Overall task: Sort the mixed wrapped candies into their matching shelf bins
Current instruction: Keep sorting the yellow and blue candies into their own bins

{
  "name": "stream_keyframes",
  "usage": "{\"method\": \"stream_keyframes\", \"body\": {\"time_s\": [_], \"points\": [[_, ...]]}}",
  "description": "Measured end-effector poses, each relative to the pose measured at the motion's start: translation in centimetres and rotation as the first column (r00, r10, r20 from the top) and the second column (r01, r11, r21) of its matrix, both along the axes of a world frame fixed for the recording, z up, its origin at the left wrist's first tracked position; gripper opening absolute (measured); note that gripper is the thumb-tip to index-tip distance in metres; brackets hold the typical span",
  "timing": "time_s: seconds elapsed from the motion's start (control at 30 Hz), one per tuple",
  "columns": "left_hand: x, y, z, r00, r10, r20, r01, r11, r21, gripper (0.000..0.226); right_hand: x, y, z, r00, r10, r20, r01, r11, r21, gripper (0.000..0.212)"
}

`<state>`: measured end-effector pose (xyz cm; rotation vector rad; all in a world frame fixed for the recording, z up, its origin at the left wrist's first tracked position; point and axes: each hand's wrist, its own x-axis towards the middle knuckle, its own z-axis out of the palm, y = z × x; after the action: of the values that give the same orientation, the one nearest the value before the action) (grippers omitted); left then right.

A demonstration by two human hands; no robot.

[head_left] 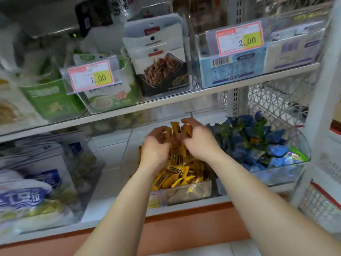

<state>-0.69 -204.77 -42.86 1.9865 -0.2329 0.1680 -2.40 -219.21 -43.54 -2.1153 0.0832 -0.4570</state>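
left grip [155,146] and right grip [200,139] face each other, fingers curled round a bunch of yellow candies [176,129] that stand up between them. they hang just above the yellow pile [175,174] in a clear bin [188,193] on the lower shelf [118,213]. just to the right, a second bin [276,174] holds blue candies [243,137].

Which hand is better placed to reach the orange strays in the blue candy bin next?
Right hand, probably: it hovers beside the blue bin and its orange strays; the left hand lies farther off. Both hold yellow candies now.
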Motion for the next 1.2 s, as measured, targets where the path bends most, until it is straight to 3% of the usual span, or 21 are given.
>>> {"method": "stream_keyframes", "body": {"time_s": [0.1, 0.17, 0.27, 0.47, 0.57, 0.63, 0.77, 0.9, 1.03, 1.2], "points": [[0.6, 1.2, -0.7, 0.999, -0.019, 0.046, 0.004, 0.95, 0.312, 0.056, 0.3, 0.0, -0.7, 1.0, -0.004, -0.013, -0.001, 0.941, -0.337, 0.068], [0.3, 1.6, -0.9, 0.995, -0.038, 0.09, -0.005, 0.898, 0.44, 0.051, -0.2, -0.7, -0.8, 0.999, -0.032, 0.027, 0.04, 0.9, -0.434, 0.064], [-0.5, 1.3, -0.5, 0.982, -0.081, 0.173, -0.007, 0.889, 0.458, 0.042, -1.8, -2.6, -0.6, 0.998, -0.045, 0.041, 0.058, 0.92, -0.387, 0.054], [-4.0, -2.8, 0.8, 0.905, -0.297, 0.304, 0.117, 0.862, 0.493, 0.037, -6.2, -9.2, -0.6, 0.993, -0.121, 0.015, 0.113, 0.865, -0.489, 0.045], [-6.0, -5.4, 0.9, 0.853, -0.397, 0.339, 0.18, 0.834, 0.522, 0.033, -8.4, -12.8, -0.8, 0.983, -0.186, 0.007, 0.162, 0.839, -0.52, 0.052], [-6.8, -7.5, 0.7, 0.836, -0.464, 0.294, 0.262, 0.807, 0.529, 0.03, -10.1, -15.0, -1.0, 0.973, -0.23, -0.006, 0.194, 0.835, -0.515, 0.058], [-6.0, -12.7, 0.1, 0.837, -0.528, 0.142, 0.394, 0.763, 0.512, 0.029, -12.7, -17.6, -2.4, 0.968, -0.243, -0.056, 0.187, 0.854, -0.486, 0.051], [-3.1, -17.9, -1.4, 0.857, -0.515, 0.024, 0.394, 0.685, 0.612, 0.032, -13.9, -17.7, -4.6, 0.965, -0.222, -0.137, 0.126, 0.856, -0.502, 0.041], [-0.8, -21.8, -3.6, 0.872, -0.489, -0.024, 0.355, 0.597, 0.72, 0.026, -14.0, -18.2, -5.6, 0.968, -0.225, -0.114, 0.142, 0.861, -0.487, 0.036], [1.2, -23.2, -5.0, 0.899, -0.439, -0.008, 0.339, 0.683, 0.648, 0.021, -13.4, -19.3, -5.9, 0.971, -0.207, -0.116, 0.127, 0.869, -0.479, 0.034]]}}
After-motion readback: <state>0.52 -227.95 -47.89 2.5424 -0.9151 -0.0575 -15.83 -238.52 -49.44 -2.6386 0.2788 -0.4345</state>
